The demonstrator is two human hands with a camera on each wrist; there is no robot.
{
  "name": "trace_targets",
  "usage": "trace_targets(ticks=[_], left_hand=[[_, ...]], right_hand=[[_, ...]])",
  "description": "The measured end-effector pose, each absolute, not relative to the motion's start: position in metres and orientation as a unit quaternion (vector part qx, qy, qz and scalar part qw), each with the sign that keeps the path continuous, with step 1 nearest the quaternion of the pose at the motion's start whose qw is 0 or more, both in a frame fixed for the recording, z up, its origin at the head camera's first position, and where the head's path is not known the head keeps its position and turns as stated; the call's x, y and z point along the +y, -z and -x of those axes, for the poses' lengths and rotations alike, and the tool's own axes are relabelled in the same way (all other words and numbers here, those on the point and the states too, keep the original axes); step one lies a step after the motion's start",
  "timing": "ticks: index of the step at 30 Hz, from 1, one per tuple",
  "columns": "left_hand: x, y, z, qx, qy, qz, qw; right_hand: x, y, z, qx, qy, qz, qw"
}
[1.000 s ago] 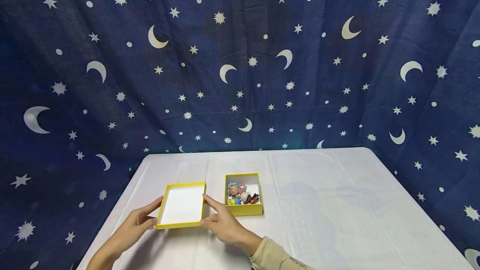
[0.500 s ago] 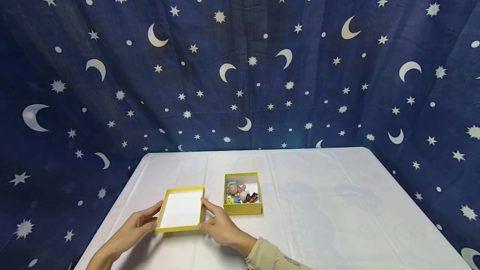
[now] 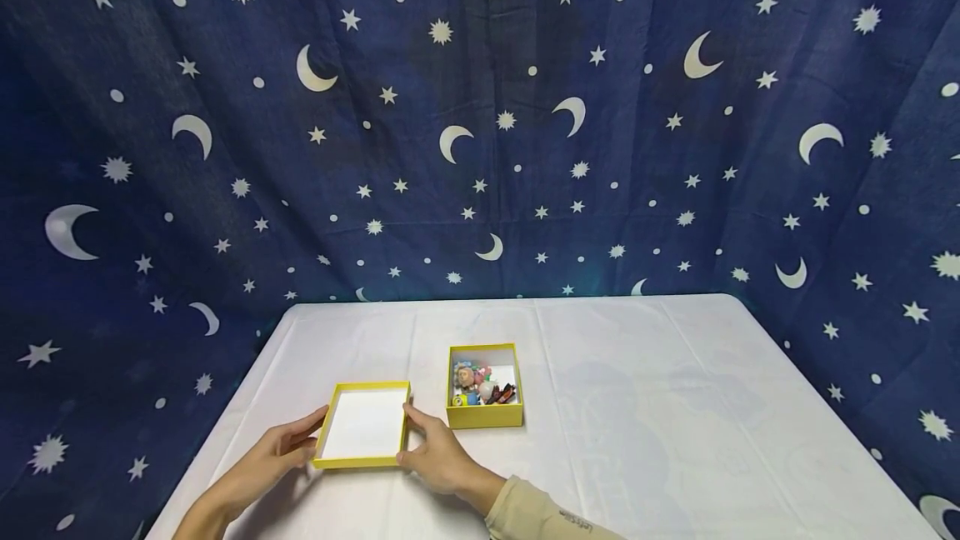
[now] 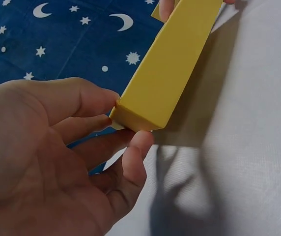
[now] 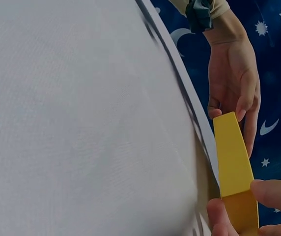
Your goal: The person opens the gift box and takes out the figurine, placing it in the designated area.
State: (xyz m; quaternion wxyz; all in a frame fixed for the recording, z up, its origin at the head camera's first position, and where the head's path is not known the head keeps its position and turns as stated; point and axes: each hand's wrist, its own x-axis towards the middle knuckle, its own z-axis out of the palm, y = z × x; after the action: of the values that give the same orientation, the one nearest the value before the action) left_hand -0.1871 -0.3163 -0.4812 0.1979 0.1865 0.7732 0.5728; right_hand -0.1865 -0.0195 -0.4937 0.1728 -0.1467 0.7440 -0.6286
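Note:
A shallow yellow box lid (image 3: 366, 423) with a white inside faces up, held between both hands at the left front of the table. My left hand (image 3: 262, 458) pinches its left side near the front corner. Thumb and fingers of my right hand (image 3: 442, 455) grip the opposite side. In the left wrist view the lid's yellow side wall (image 4: 175, 59) casts a shadow on the cloth under it. To the right of the lid stands a deeper yellow box (image 3: 486, 417), open at the top, with several small toy figures (image 3: 480, 383) inside.
White cloth covers the table (image 3: 637, 407), which stretches away to the right of the box. Behind and beside it hangs a dark blue curtain (image 3: 420, 148) printed with moons and stars. The table's edge (image 5: 180, 88) shows in the right wrist view.
Both hands have brought the lid slightly lower and nearer the front of the table, keeping their grip. The box and its toys stay in place.

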Motion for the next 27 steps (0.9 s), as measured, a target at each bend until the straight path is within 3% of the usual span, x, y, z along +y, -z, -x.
trace_targets(ticks=[9, 27], left_hand=[[-0.316, 0.49, 0.187, 0.759, -0.586, -0.173, 0.225], [-0.313, 0.495, 0.187, 0.782, -0.564, -0.158, 0.212]], right_hand=[[-0.021, 0.498, 0.183, 0.772, 0.6, 0.152, 0.141], [-0.023, 0.5, 0.185, 0.809, 0.556, 0.149, 0.12]])
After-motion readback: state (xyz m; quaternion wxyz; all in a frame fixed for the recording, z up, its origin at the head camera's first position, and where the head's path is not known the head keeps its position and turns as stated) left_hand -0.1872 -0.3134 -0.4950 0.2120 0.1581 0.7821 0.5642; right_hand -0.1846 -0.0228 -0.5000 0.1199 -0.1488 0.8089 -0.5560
